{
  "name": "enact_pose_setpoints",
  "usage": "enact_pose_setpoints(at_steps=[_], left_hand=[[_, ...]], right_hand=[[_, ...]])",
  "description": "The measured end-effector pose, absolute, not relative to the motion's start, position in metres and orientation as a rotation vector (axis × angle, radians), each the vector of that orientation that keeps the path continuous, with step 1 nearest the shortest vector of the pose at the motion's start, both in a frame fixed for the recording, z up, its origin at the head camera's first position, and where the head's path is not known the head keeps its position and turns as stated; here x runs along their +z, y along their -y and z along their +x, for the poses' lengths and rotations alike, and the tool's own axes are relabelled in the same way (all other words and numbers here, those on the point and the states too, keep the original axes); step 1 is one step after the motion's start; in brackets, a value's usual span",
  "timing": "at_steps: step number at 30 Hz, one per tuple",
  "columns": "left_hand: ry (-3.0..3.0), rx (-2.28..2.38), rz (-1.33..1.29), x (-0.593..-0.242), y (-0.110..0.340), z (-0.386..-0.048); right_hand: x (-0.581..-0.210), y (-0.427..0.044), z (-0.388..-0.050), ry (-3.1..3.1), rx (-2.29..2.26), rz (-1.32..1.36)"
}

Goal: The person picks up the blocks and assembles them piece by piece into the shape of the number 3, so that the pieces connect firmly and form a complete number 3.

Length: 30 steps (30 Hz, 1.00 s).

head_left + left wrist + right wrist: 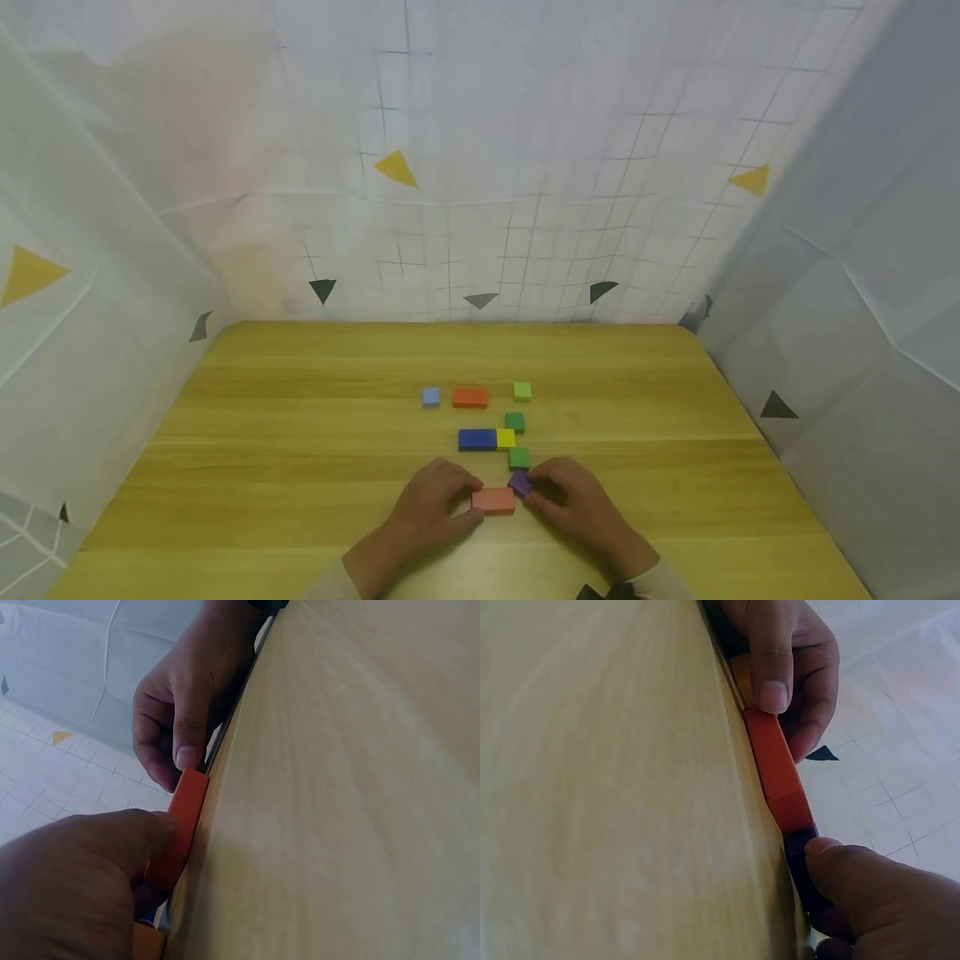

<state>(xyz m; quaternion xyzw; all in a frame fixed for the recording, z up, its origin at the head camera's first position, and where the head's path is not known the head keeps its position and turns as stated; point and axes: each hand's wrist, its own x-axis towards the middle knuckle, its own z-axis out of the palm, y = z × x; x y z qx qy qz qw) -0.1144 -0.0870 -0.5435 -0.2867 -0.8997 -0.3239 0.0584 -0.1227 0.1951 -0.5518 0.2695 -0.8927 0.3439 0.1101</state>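
The salmon block (495, 501) lies flat on the bench (262, 467) with the left hand (431, 508) at its left end: the grip is clamped on it, fingers along its far side, thumb along its near side, the rest of its length running clear to the right (both wrist views show it a stronger orange-red). At its far right corner sits the purple block (519, 483), turned at an angle to it; whether the two touch, I cannot tell for certain. The right hand (573, 500), on the right of the salmon block, pinches the purple block between thumb and fingers.

Just beyond the salmon block's right end lies a green block (519, 457). Farther beyond it, a dark blue block (477, 439) and a yellow block (506, 438) adjoin, then a darker green block (514, 422). Farthest beyond the salmon block are a red-orange block (470, 397), a lime block (522, 391) and, off to its left, a light blue block (431, 397)
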Motion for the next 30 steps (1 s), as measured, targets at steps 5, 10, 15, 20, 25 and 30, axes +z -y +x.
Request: enact_pose_setpoints(at_steps=[5, 10, 15, 20, 25, 30], left_hand=[[2.722, -0.987, -0.872, -0.542, 0.088, -0.114], [2.713, -0.980, -0.865, -0.541, 0.089, -0.113], [2.707, -0.983, -0.871, -0.543, 0.090, -0.114], [2.720, -1.022, -0.872, -0.544, 0.093, -0.115], [2.765, -1.019, -0.875, -0.541, 0.098, -0.115], [2.775, -1.032, -0.905, -0.538, 0.104, -0.115]], right_hand=[[-0.552, -0.195, -0.123, 2.612, 1.006, 0.806], [-0.552, -0.194, -0.124, 2.585, 1.013, 0.828], [-0.553, -0.195, -0.125, 2.560, 1.002, 0.849], [-0.554, -0.196, -0.124, 2.593, 0.994, 0.822], [-0.556, -0.196, -0.124, 2.564, 0.987, 0.848], [-0.557, -0.196, -0.124, 2.532, 0.973, 0.882]])
